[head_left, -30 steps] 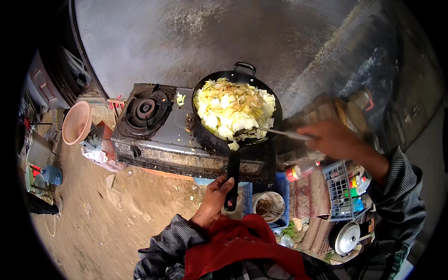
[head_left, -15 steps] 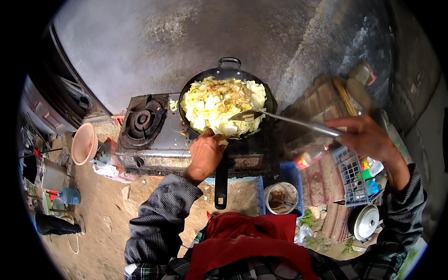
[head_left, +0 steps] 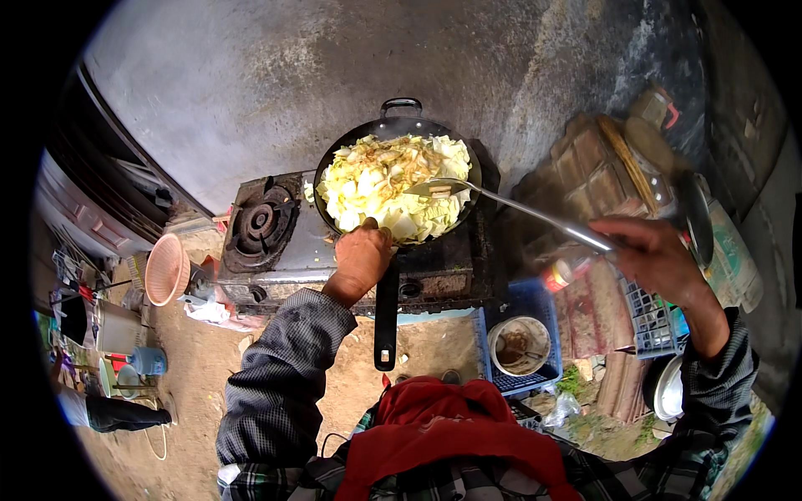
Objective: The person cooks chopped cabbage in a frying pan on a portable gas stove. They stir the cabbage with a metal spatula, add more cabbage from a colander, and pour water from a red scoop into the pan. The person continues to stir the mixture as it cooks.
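A black wok (head_left: 327, 209) heaped with chopped cabbage (head_left: 388, 184) sits on the stove's right side, its long handle (head_left: 386, 321) pointing toward me. Brownish seasoning marks the top of the heap. My right hand (head_left: 656, 255) is closed round the metal handle of a spatula (head_left: 543, 219). The spatula's blade lies on the cabbage at the right, with a few pale bits on it. My left hand (head_left: 363, 260) is at the wok's near rim, left of the long handle, fingers curled against the cabbage's edge; what they pinch is hidden.
An uncovered burner (head_left: 261, 224) is on the stove's left. A grey wall (head_left: 468, 58) stands behind. Below right, a blue crate (head_left: 535, 380) holds a dirty white bucket (head_left: 520, 321). A pink basket (head_left: 167, 269) is at the left, and another person (head_left: 117, 412) stands at far left.
The view has shifted slightly. The spatula's blade stays on the cabbage's right side, its handle still in my right hand. My left hand remains at the near rim, where a loose cabbage piece showed by the fingertips.
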Tool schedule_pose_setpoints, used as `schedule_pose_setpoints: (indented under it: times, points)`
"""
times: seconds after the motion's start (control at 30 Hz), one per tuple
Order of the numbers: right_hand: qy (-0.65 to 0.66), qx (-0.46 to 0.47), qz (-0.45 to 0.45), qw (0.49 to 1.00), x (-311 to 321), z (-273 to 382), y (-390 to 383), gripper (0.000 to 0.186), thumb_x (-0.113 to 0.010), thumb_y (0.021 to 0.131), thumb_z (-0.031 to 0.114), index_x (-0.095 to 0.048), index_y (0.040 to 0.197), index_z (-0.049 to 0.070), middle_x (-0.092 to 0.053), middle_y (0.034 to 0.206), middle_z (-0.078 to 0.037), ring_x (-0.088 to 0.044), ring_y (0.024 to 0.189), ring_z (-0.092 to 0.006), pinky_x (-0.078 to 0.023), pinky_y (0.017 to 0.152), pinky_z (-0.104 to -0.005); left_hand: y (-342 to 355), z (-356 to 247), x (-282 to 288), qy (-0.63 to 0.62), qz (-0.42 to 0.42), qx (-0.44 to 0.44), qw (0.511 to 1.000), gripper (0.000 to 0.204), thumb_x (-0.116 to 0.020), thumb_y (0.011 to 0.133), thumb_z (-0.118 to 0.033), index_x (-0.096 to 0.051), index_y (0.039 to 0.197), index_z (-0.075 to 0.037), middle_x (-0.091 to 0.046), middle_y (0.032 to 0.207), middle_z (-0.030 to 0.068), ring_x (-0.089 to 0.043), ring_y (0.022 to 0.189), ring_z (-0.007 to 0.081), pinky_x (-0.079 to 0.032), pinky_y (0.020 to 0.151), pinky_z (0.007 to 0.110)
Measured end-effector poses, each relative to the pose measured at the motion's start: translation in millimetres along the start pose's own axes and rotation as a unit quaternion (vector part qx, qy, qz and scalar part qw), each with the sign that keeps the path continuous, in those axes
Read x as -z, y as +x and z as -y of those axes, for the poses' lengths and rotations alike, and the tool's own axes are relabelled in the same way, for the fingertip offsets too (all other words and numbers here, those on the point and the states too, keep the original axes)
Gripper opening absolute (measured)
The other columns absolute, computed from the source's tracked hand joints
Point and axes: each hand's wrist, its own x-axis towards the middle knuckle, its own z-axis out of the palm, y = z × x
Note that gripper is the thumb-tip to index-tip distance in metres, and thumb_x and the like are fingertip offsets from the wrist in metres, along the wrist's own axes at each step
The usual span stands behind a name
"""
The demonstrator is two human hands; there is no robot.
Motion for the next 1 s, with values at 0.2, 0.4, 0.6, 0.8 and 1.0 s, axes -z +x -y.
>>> schedule_pose_setpoints:
  times: [0.2,0.4,0.6,0.8,1.0]
  points:
    - [-0.073,0.092,-0.022,0.993,-5,-8,2,0.043,-0.054,0.078,-0.004,-0.054,0.12,0.004,-0.057,0.071,-0.001,-0.044,0.056,-0.003,-0.035,0.049,-0.0212,25,7,13,-0.127,-0.069,0.003,0.99,0.016,-0.063,0.075,-0.012,-0.065,0.09,-0.01,-0.059,0.089,0.0115,-0.061,0.077,0.0324,-0.049,0.068,0.039]
    - [-0.267,0.295,-0.063,0.915,-25,12,13,0.047,-0.057,0.076,0.0,-0.052,0.122,0.008,-0.062,0.087,-0.014,-0.057,0.067,-0.0245,-0.046,0.063,-0.0333,-30,6,17,-0.37,-0.13,0.149,0.908,0.01,-0.063,0.08,-0.006,-0.068,0.087,-0.002,-0.066,0.079,0.0134,-0.064,0.066,0.0173,-0.049,0.059,0.029]
    - [-0.418,0.333,0.005,0.845,-54,41,55,0.049,-0.059,0.078,0.005,-0.05,0.126,0.015,-0.042,0.065,-0.008,-0.045,0.051,-0.0225,-0.039,0.047,-0.0364,-134,-43,-3,-0.581,-0.058,0.216,0.783,0.055,-0.06,0.087,-0.022,-0.035,0.133,-0.003,-0.052,0.103,0.0089,-0.055,0.087,0.015,-0.05,0.068,0.027]
    - [-0.507,0.412,0.029,0.756,-74,47,103,0.052,-0.06,0.076,0.003,-0.052,0.125,0.018,-0.045,0.067,-0.01,-0.051,0.05,-0.023,-0.041,0.045,-0.037,-133,-56,20,-0.78,0.073,0.318,0.534,0.054,-0.049,0.093,-0.019,-0.021,0.138,-0.007,-0.057,0.091,0.0088,-0.057,0.059,0.0129,-0.047,0.045,0.023]
    - [-0.562,0.406,0.066,0.717,-88,44,136,0.055,-0.055,0.077,0.004,-0.046,0.13,0.014,-0.049,0.069,-0.012,-0.051,0.051,-0.0257,-0.039,0.047,-0.0398,-133,-55,23,-0.768,0.073,0.319,0.551,0.05,-0.045,0.094,-0.015,-0.023,0.138,-0.008,-0.056,0.079,0.0053,-0.049,0.049,0.0097,-0.039,0.04,0.022]
